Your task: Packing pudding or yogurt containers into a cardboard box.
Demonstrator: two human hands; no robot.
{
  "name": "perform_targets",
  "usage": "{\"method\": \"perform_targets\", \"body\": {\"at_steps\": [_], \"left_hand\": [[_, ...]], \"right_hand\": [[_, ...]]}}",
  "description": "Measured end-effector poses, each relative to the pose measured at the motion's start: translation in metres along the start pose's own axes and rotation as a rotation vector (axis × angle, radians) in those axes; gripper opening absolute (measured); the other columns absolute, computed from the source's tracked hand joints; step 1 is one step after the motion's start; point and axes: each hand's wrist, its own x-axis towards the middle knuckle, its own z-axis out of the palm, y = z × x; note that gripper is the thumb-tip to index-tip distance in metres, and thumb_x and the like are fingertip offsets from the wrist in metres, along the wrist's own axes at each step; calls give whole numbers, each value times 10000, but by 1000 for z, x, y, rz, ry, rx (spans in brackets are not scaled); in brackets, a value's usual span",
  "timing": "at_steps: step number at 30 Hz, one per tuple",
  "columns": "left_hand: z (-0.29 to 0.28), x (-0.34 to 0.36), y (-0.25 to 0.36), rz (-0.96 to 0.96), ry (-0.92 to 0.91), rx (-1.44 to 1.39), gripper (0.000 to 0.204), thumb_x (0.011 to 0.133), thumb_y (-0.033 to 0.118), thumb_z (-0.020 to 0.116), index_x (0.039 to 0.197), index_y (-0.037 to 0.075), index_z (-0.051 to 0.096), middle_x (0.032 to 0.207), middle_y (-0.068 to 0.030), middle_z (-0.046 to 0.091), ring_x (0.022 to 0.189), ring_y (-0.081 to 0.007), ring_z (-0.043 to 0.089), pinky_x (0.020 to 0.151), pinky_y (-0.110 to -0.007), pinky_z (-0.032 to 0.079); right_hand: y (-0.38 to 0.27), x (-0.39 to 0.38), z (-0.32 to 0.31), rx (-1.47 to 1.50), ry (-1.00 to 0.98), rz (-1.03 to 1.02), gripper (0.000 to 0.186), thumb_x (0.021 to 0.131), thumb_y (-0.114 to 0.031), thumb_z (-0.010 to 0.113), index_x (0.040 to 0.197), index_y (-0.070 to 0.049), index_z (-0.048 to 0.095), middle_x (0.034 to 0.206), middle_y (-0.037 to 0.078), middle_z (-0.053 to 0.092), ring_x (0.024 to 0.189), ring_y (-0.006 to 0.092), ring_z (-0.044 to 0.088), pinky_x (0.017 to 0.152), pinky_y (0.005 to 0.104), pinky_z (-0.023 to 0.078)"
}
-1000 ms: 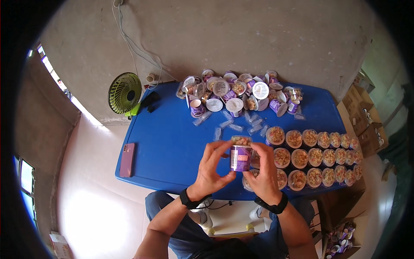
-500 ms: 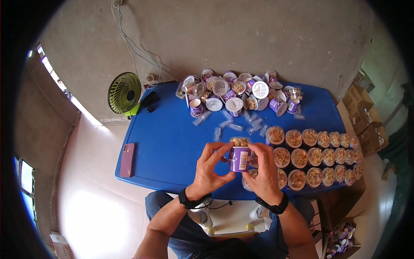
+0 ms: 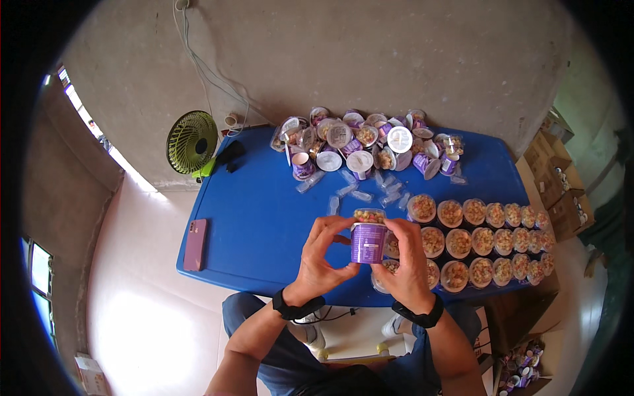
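Between my two hands I hold a purple cup (image 3: 368, 243) upright, with colourful cereal bits showing under its clear top. My left hand (image 3: 321, 254) grips its left side, thumb low and fingers near the upper rim. On the other side my right hand (image 3: 404, 257) holds it the same way. Just right of the hands stand rows of filled cups (image 3: 457, 241) with clear tops. Beyond the hands lie several small clear plastic packets (image 3: 361, 195). A heap of purple cups and white lids (image 3: 359, 160) is piled at the table's far edge.
The blue table (image 3: 257, 204) carries a pink phone (image 3: 195, 245) at its left edge. A green fan (image 3: 191, 142) stands at the back left, beside a black object (image 3: 230, 153). Cardboard boxes (image 3: 555, 165) are at the right, and a box of cups (image 3: 523, 364) sits low at the right.
The cup has been turned in my fingers: its barcode side faced me before, and now a side with printed text does. Both hands stay in nearly the same place.
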Motion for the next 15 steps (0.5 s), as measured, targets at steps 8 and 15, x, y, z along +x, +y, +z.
{"method": "perform_targets", "body": {"at_steps": [8, 15], "left_hand": [[4, -2, 3, -10, -31, 112, 633, 629, -57, 685, 1240, 5, 533, 1184, -131, 476, 1089, -211, 521, 815, -318, 543], [9, -3, -1, -54, 47, -109, 670, 634, -75, 667, 1277, 13, 499, 1215, -123, 442, 1118, -217, 515, 822, -334, 550]], "right_hand": [[7, -5, 7, 190, -1, 149, 784, 633, 42, 753, 1318, -60, 385, 1220, 170, 453, 1083, 336, 510, 877, 365, 482], [-4, 1, 3, 167, 68, 76, 763, 664, 35, 733, 1332, -66, 379, 1236, 176, 444, 1130, 349, 480, 884, 384, 485]]}}
